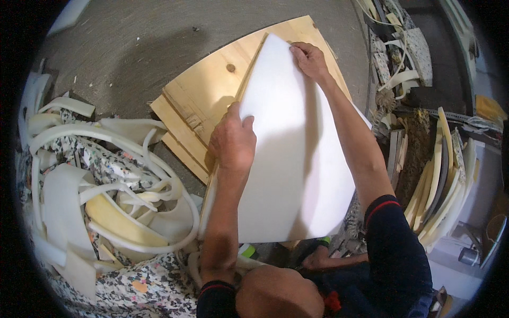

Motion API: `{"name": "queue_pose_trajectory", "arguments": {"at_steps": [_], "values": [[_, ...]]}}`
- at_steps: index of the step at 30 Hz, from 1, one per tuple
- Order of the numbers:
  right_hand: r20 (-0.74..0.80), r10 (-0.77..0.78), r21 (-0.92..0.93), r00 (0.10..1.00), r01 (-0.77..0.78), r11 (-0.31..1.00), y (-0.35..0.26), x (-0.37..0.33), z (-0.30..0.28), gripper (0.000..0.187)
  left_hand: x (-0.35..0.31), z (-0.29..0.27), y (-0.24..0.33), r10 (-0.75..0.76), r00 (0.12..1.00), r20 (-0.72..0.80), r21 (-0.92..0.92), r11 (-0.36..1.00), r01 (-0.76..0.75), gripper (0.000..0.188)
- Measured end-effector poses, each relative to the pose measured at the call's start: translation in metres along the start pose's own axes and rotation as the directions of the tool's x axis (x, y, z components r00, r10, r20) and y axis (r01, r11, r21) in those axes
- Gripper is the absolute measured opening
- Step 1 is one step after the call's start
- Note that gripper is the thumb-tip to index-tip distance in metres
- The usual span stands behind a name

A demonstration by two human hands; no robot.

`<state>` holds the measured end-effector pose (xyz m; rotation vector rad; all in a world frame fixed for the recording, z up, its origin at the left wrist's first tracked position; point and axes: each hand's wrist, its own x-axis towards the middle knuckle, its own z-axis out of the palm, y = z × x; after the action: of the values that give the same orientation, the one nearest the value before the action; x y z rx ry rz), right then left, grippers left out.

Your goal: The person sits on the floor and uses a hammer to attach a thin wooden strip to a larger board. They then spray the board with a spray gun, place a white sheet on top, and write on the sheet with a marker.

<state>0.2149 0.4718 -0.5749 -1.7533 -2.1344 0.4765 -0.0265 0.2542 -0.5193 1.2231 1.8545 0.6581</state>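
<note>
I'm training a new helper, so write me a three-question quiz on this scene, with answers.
1. Which hand is nearer the pointed far end of the large white foam-like sheet: (a) left hand or (b) right hand?
2. True or false: the pale, knotted wooden board lies beneath the sheet.
3. Fill in: the dark fabric sleeves are banded in ____.
Key: 1. b; 2. true; 3. red.

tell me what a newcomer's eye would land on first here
Probably the big white sheet in the middle, with the left hand at its left edge and the right hand near its narrow far tip. Next, the knotted wooden board beneath its far end, then the tangled heap of pale, curling offcuts on the left.
</note>
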Motion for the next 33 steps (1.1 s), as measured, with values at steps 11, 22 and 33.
{"name": "queue_pose_trajectory", "arguments": {"at_steps": [11,22,33], "values": [[-0.223,-0.159,-0.364,0.962,0.069,0.929,-0.010,-0.029,0.019,0.047,0.002,0.003,-0.002,0.001,1.000,0.006,-0.023,1.000,-0.001,0.040],[0.101,-0.100,-0.291,0.990,0.125,0.948,-0.068,-0.117,0.045,0.066,0.003,0.013,-0.007,0.028,0.999,-0.035,0.079,0.997,-0.025,0.039],[0.093,-0.126,-0.483,0.988,0.155,0.862,-0.079,-0.113,0.050,0.069,-0.005,0.005,-0.022,0.010,0.997,-0.081,0.193,0.981,0.006,0.039]]}}
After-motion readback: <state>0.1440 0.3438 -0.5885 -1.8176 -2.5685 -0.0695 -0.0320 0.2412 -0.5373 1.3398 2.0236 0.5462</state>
